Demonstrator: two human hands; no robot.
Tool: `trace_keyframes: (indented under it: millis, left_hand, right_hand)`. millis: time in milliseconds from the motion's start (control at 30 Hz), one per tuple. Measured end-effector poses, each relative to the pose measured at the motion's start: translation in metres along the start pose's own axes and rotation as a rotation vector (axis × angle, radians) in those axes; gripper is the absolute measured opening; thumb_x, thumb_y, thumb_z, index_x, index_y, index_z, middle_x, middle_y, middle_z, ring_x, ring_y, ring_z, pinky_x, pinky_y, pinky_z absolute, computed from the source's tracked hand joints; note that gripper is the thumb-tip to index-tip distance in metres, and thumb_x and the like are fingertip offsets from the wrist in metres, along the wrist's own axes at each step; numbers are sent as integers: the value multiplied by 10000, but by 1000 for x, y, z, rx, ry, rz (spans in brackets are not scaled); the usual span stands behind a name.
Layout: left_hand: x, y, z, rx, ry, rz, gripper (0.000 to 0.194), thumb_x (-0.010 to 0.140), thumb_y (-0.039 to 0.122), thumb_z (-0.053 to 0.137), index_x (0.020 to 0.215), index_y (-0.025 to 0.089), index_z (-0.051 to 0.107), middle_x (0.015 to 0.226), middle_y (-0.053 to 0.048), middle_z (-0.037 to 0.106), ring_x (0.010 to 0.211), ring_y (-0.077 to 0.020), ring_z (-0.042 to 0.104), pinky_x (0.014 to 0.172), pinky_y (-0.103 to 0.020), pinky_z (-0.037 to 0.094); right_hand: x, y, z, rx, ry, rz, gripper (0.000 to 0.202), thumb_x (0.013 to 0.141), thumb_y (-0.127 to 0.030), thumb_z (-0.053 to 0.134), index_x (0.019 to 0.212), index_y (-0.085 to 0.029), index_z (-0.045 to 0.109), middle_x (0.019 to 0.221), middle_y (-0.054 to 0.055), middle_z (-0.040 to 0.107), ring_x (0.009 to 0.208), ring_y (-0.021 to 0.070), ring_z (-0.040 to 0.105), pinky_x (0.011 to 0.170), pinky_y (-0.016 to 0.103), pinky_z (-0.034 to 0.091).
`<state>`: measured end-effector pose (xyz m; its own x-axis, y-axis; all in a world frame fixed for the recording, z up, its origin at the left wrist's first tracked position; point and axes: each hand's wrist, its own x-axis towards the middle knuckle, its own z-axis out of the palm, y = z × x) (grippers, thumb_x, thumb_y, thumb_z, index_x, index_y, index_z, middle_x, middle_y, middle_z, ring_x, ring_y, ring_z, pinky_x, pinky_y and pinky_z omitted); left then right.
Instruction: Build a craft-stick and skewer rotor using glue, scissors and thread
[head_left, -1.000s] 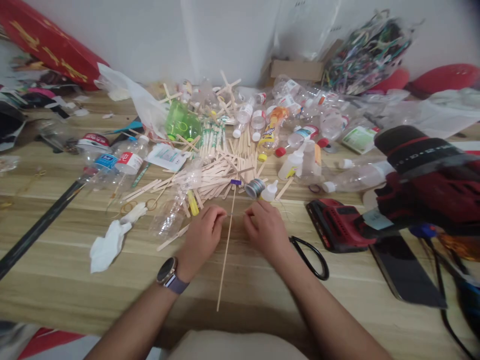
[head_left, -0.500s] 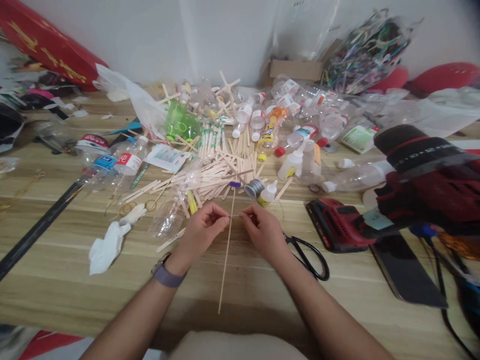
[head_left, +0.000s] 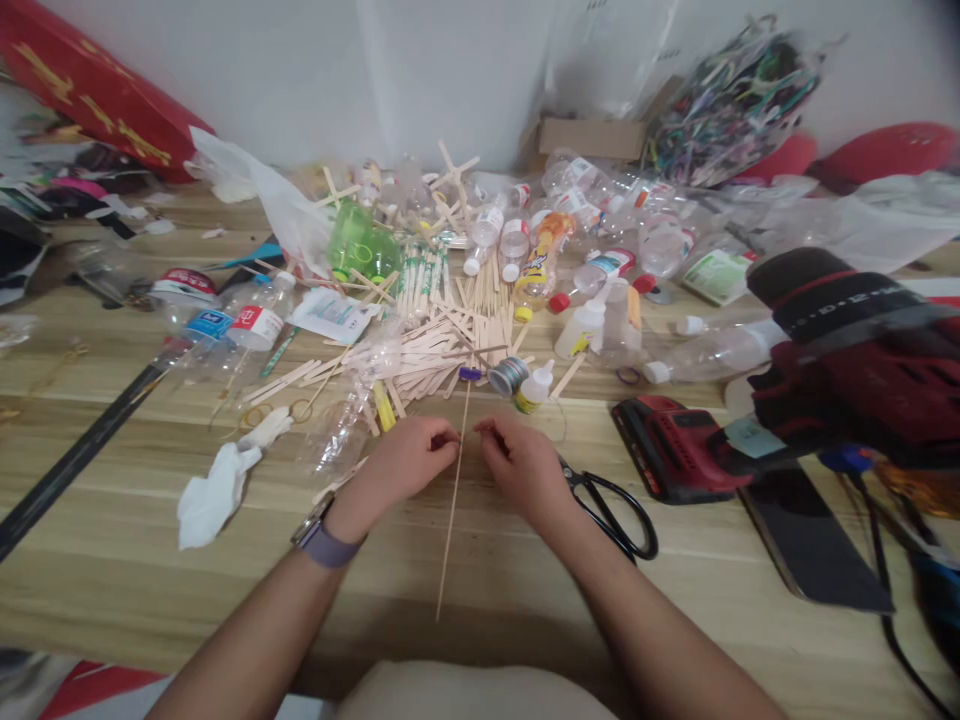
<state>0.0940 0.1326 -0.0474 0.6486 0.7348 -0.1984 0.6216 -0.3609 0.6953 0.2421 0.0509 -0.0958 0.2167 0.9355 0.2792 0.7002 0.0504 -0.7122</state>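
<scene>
A thin wooden skewer (head_left: 451,515) runs lengthwise in front of me, its far end at a small purple bottle cap (head_left: 470,374). My left hand (head_left: 409,455) is closed in a pinch, its fingertips right against the skewer's left side. On the other side, a small gap away, my right hand (head_left: 523,468) has thumb and forefinger curled together. Any fine strand between the fingers is too thin to make out. Just beyond the hands stand a spool of grey wire (head_left: 508,375) and a small glue bottle (head_left: 535,388).
Black-handled scissors (head_left: 619,510) lie beside my right wrist. Further right are a red power drill (head_left: 825,370) and a phone (head_left: 814,540). Wooden craft sticks (head_left: 427,365) and plastic bottles (head_left: 664,245) cover the back. Crumpled tissue (head_left: 217,495) and a black bar (head_left: 82,455) lie left.
My left hand has rolled over slightly, its wrist shifting left. The right hand's fingers have curled and moved a little. The skewer and cap stay nearly in place.
</scene>
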Motion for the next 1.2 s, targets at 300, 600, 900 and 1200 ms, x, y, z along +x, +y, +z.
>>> trace_keyframes:
  millis: [300,600,900,1200]
  left_hand:
    - [-3,-5,13,41,137,-20,136,772,155,552,648,178,601,597,29,575,582,-131,489,563,-246,300]
    - [1,-10,20,-42,148,-45,135,772,190,562,639,180,589,599,29,576,591,-138,500,568,-247,320]
    - [2,-9,18,-159,117,-61,135,760,240,546,643,191,591,616,31,579,622,-147,518,583,-250,346]
    - [2,-17,25,-310,34,-107,117,771,245,489,673,203,536,536,52,531,463,-111,484,455,-220,333]
  right_hand:
    - [1,1,2,-119,-46,10,189,828,-87,494,876,-196,642,774,39,711,711,190,658,622,259,427]
    - [-6,-20,-35,-296,-188,-21,332,825,-87,539,1130,-195,615,985,87,683,711,195,649,559,269,387]
    - [-38,-51,-54,-277,-613,-268,140,849,-154,653,721,-208,672,834,37,674,769,201,644,677,303,455]
    - [2,-12,-20,-41,-159,-50,402,846,-76,534,1237,-167,560,1122,114,678,830,184,663,717,316,520]
